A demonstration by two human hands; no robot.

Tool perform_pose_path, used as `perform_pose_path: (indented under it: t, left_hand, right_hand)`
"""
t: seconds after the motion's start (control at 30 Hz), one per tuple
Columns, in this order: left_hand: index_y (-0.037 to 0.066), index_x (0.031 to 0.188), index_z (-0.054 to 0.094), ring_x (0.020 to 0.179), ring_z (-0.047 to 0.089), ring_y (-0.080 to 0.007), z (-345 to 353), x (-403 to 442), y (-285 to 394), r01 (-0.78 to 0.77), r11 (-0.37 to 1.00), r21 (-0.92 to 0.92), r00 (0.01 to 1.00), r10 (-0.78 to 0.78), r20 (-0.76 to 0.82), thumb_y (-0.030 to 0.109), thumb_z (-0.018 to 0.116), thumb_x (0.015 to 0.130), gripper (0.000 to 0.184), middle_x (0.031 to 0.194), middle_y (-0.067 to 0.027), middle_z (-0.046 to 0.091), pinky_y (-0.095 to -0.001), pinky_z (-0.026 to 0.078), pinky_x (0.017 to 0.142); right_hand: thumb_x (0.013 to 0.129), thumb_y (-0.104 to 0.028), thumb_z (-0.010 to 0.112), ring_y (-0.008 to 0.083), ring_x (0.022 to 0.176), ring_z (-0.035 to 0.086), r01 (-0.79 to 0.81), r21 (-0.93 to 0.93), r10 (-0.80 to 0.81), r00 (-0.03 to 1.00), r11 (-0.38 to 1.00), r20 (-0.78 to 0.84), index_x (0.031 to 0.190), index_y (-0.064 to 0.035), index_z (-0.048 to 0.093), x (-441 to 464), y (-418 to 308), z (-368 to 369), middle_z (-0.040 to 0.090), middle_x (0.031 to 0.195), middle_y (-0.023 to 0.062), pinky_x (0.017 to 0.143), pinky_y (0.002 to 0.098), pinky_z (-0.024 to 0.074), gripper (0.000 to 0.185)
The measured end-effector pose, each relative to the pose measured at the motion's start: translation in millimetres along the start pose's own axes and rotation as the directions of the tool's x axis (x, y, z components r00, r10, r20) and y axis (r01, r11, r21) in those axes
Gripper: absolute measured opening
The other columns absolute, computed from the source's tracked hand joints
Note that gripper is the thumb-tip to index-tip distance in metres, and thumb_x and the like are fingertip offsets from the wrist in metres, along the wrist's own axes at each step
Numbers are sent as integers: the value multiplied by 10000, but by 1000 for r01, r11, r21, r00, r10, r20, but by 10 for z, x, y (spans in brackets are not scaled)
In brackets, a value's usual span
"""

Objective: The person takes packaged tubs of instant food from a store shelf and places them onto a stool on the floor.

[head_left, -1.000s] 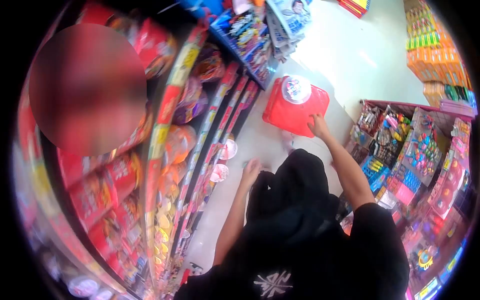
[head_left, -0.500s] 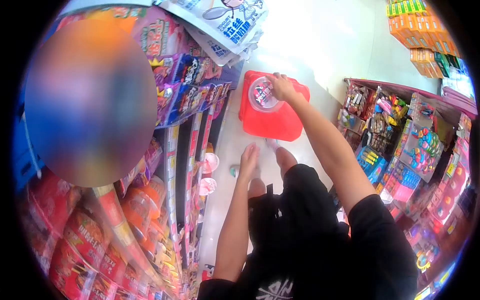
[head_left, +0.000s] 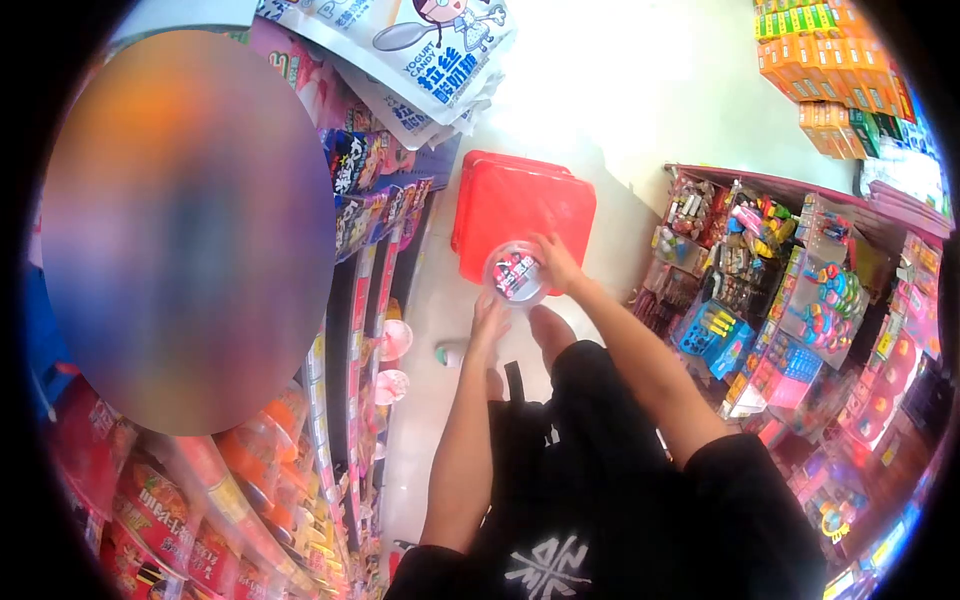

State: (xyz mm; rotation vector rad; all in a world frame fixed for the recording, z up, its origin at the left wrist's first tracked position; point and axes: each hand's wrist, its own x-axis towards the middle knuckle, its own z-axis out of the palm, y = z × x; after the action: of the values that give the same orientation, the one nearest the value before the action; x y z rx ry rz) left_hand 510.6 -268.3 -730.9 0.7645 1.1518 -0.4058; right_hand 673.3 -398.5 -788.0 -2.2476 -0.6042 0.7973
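Observation:
A round clear plastic tub (head_left: 517,275) with a printed lid is in my right hand (head_left: 557,264), gripped by its right edge. It is over the near edge of a red plastic stool (head_left: 530,208); whether it touches the stool I cannot tell. My left hand (head_left: 489,320) is at the tub's lower left edge, fingers stretched upward and slightly apart. Contact between those fingers and the tub is not clear.
Shelves on the left carry packaged snacks and orange-red tubs (head_left: 262,455). White yogurt candy bags (head_left: 440,65) jut out at the upper left. On the right stands a rack of small goods (head_left: 750,270), with orange boxes (head_left: 825,65) above it.
My right hand has brought the tub from the far part of the stool back toward my body. My left hand was apart from it and now is at its edge.

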Motion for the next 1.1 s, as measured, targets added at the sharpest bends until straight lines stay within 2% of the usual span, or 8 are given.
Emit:
perform_pose_path:
  t: [0.03,0.13,0.33,0.47,0.7,0.8,0.9,1.1]
  left_hand:
    - [107,1440,103,1243,413,-332,8,-21,-20,2,1000,-21,1000,-3,-6,456,541,886,788,1457,-178,229,-453,339,1006]
    - [97,1416,142,1223,436,-336,-54,-91,-138,31,1000,-3,999,-31,7,457,550,880,764,1423,-193,278,-458,328,1013]
    - [150,1208,352,921,556,-216,-659,-388,-694,39,999,34,995,-36,-93,356,592,883,453,1064,-88,500,-348,475,751]
    - [147,1106,433,823,523,-135,-1051,-918,-815,-141,990,24,973,143,-183,291,582,899,293,942,-33,508,-283,458,648]
    - [67,1094,479,839,508,-105,-1456,-1996,-780,-406,905,131,877,426,-223,220,555,916,247,930,-25,513,-252,448,681]
    - [41,1068,473,826,502,-96,-1566,-2413,-789,-612,756,233,719,654,-236,176,549,916,217,898,-26,502,-242,438,703]
    - [53,1000,450,748,458,-70,-1569,-2869,-692,-768,577,279,502,812,-297,92,522,918,116,818,0,439,-202,391,667]
    - [38,1028,419,845,447,-103,-1645,-3868,-567,-863,361,353,156,855,-495,89,503,916,150,900,-22,440,-241,381,767]
  right_hand:
    - [627,25,645,389,941,523,-57,9,58,992,998,-116,1121,-20,518,-83,-10,28,522,979,223,829,426,442,513]
    - [614,17,660,379,900,530,-187,16,187,973,982,-138,982,-7,523,-341,-106,32,536,923,206,792,431,445,393]
    - [608,-56,730,351,823,549,-189,78,184,981,979,64,971,-8,507,-885,-412,312,544,860,183,728,417,451,428]
    - [599,-144,800,292,701,569,-248,129,207,941,960,268,927,-12,506,-1202,-1053,174,556,738,133,641,387,461,461]
    - [637,-174,823,164,655,529,-14,169,-52,923,985,380,887,-27,490,-1651,-1939,7,518,690,64,593,318,448,441]
    - [661,-122,806,165,668,536,84,315,-209,898,945,388,903,-21,452,-1787,-2489,-157,508,720,61,618,324,490,440]
    - [670,-94,796,171,691,544,223,292,-324,872,930,366,900,-19,443,-1958,-3069,-344,506,755,76,632,328,509,428]
    - [704,-63,748,253,713,530,546,395,-665,685,739,297,903,-21,471,-2380,-4315,-671,500,798,114,627,337,475,344]
